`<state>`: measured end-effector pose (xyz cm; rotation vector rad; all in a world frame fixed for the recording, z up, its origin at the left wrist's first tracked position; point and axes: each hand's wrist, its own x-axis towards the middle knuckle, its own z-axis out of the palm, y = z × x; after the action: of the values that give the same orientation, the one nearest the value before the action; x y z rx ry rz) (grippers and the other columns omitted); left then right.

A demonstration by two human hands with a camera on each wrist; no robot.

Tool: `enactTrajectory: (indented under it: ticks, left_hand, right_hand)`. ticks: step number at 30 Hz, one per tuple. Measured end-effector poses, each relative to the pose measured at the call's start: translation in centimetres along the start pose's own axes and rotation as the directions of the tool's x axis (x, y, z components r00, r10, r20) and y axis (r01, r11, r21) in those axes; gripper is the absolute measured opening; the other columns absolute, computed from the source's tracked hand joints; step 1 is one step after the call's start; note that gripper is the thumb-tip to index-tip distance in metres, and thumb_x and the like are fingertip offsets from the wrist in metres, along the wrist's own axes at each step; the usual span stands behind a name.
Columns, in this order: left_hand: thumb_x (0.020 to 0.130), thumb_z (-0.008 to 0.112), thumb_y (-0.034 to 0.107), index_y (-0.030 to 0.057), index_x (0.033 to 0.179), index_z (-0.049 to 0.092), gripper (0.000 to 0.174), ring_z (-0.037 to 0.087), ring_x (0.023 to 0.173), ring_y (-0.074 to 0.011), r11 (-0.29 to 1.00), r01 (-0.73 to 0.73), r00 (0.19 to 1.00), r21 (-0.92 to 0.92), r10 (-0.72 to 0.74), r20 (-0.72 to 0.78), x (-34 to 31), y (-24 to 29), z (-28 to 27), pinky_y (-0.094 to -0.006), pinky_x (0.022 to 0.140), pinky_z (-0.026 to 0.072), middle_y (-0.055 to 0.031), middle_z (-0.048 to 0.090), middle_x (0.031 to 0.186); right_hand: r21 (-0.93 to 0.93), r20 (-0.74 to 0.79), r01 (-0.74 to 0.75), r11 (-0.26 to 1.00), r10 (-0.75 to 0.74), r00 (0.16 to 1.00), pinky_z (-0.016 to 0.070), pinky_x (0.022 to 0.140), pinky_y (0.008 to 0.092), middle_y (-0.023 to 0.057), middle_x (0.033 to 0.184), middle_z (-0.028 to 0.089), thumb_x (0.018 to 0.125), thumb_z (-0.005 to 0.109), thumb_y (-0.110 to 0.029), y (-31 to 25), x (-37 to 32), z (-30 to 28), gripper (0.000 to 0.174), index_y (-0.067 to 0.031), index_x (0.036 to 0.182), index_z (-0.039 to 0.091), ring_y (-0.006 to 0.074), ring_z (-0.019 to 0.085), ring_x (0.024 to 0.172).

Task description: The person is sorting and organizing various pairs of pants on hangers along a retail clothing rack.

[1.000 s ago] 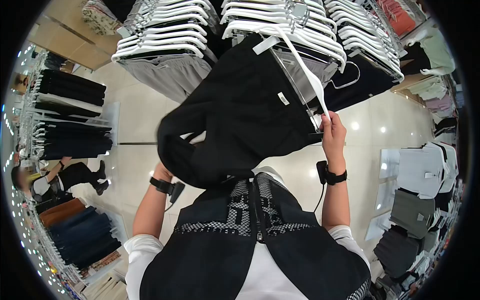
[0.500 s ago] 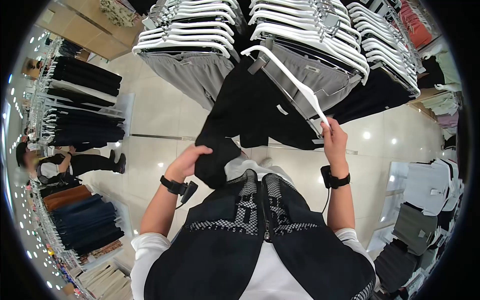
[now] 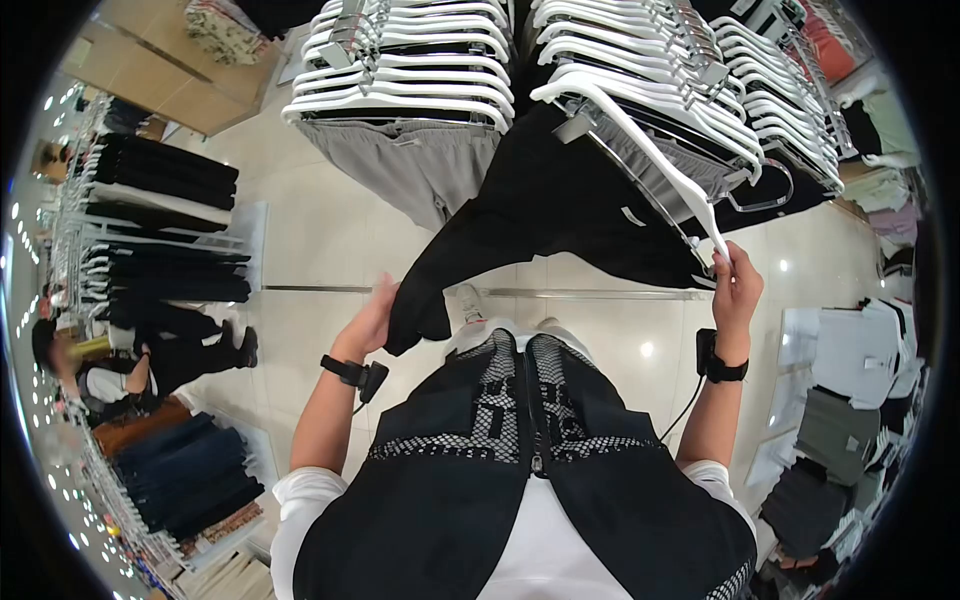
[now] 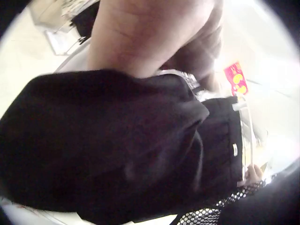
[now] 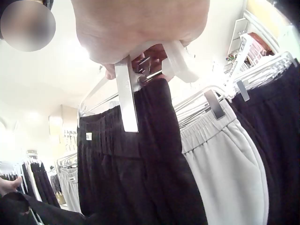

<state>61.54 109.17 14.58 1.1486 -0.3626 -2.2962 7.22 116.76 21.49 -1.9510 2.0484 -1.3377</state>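
Note:
Black trousers hang slanted from a white hanger, with a small white label near the waistband. The right hand grips the hanger's right end; in the right wrist view that hand is beside a clip on the waistband. At the left, the left hand touches the end of a trouser leg, its thumb raised off the cloth and its other fingers partly hidden behind it. The left wrist view shows dark cloth close in front, below the left hand.
Rows of white hangers with grey trousers stand ahead. Racks of dark garments line the left, where another person is. Folded or hung tops are at the right. The floor is pale and shiny.
The right hand and hanger have moved right. The trouser leg, bunched near the body before, now stretches out to the left. The left hand's thumb has come off the cloth.

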Motion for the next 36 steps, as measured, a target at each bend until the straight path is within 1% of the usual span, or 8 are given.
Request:
enactTrajectory:
  ticks: [8, 11, 15, 18, 22, 25, 29, 36]
  left_hand:
    - [0.079, 0.084, 0.008, -0.0088, 0.126, 0.061, 0.054, 0.068, 0.103, -0.0219, 0.71, -0.035, 0.998, 0.704, 0.059, -0.01, 3.1, 2.6, -6.5, -0.0343, 0.093, 0.0537, -0.0134, 0.069, 0.119]
    - [0.079, 0.087, 0.017, -0.0073, 0.121, 0.063, 0.055, 0.065, 0.104, -0.0246, 0.271, -0.026, 0.975, 0.962, 0.22, -0.036, 3.5, 3.6, -7.8, -0.0371, 0.095, 0.0518, -0.017, 0.067, 0.117]
    - [0.085, 0.083, 0.022, -0.0042, 0.111, 0.06, 0.043, 0.058, 0.12, -0.0295, 0.204, -0.09, 0.994, 0.975, 0.079, 0.075, 4.5, 4.9, -10.9, -0.0412, 0.1, 0.0481, -0.0168, 0.067, 0.107]
    - [0.09, 0.079, 0.028, -0.0008, 0.102, 0.062, 0.036, 0.062, 0.097, -0.0209, -0.079, -0.337, 0.88, 0.938, 0.328, 0.344, 6.2, 5.9, -12.3, -0.0349, 0.088, 0.0488, -0.0102, 0.068, 0.099]
    - [0.091, 0.078, 0.029, 0.0021, 0.114, 0.063, 0.039, 0.061, 0.108, -0.0135, 0.851, -0.163, 0.977, 0.499, 0.068, 0.202, 5.5, 7.4, -10.5, -0.0323, 0.093, 0.0494, -0.0037, 0.07, 0.111]
    - [0.09, 0.079, 0.035, -0.0006, 0.136, 0.059, 0.061, 0.059, 0.124, -0.0184, 0.92, -0.006, 0.944, 0.391, -0.124, 0.307, 5.6, 7.8, -12.5, -0.0345, 0.106, 0.0459, -0.0107, 0.066, 0.132]
    - [0.088, 0.078, 0.041, -0.0034, 0.148, 0.049, 0.08, 0.054, 0.133, -0.025, 0.47, 0.042, 0.944, 0.882, -0.308, 0.119, 5.2, 5.2, -13.2, -0.0352, 0.115, 0.038, -0.0161, 0.059, 0.144]
    - [0.084, 0.066, 0.008, -0.0041, 0.135, 0.06, 0.053, 0.065, 0.114, -0.0198, 0.771, 0.061, 0.996, 0.633, -0.091, 0.014, 3.2, 3.1, -10.8, -0.0337, 0.107, 0.0463, -0.0117, 0.07, 0.124]
  right_hand:
    - [-0.196, -0.068, 0.133, 0.972, -0.149, 0.987, 0.0426, 0.057, 0.0309, 0.0109, 0.077, 0.065, 0.095, 0.071, -0.009, -3.3, 0.1, 0.4, 0.012, -0.0005, 0.103, 0.068, 0.0201, 0.058, 0.062]
    - [-0.173, -0.086, 0.101, 0.98, -0.118, 0.989, 0.0419, 0.057, 0.031, 0.0097, 0.075, 0.063, 0.096, 0.07, -0.011, -5.2, 0.3, 0.8, 0.013, 0.0007, 0.102, 0.067, 0.0194, 0.056, 0.061]
    - [-0.151, -0.087, 0.06, 0.987, -0.074, 0.994, 0.0407, 0.056, 0.0305, 0.009, 0.072, 0.062, 0.097, 0.07, -0.011, -7.3, 0.2, 2.2, 0.013, 0.0015, 0.101, 0.067, 0.0184, 0.055, 0.06]
    - [-0.217, -0.076, 0.09, 0.972, -0.108, 0.991, 0.0409, 0.056, 0.0303, 0.0089, 0.072, 0.062, 0.097, 0.069, -0.01, -7.7, -0.4, 3.4, 0.013, 0.0018, 0.101, 0.067, 0.0181, 0.055, 0.06]
    - [-0.231, -0.071, 0.043, 0.972, -0.061, 0.996, 0.0428, 0.057, 0.0302, 0.0095, 0.073, 0.063, 0.097, 0.069, -0.011, -8.7, -1.1, 4.0, 0.013, 0.0019, 0.101, 0.067, 0.0183, 0.057, 0.061]
    - [-0.194, -0.088, 0.009, 0.981, -0.027, 0.996, 0.0439, 0.057, 0.0302, 0.0101, 0.073, 0.064, 0.097, 0.069, -0.011, -8.6, -1.2, 4.2, 0.013, 0.0015, 0.101, 0.067, 0.0187, 0.058, 0.061]
    - [-0.21, -0.056, 0.033, 0.977, -0.045, 0.997, 0.043, 0.057, 0.0302, 0.0097, 0.073, 0.063, 0.096, 0.07, -0.011, -8.2, -0.7, 4.5, 0.012, -0.0002, 0.099, 0.068, 0.0186, 0.057, 0.06]
    - [-0.14, 0.041, 0.242, 0.96, -0.239, 0.97, 0.0381, 0.053, 0.0342, 0.0104, 0.069, 0.056, 0.091, 0.072, -0.007, -6.7, 2.3, 6.0, 0.009, -0.0014, 0.095, 0.066, 0.0236, 0.052, 0.056]
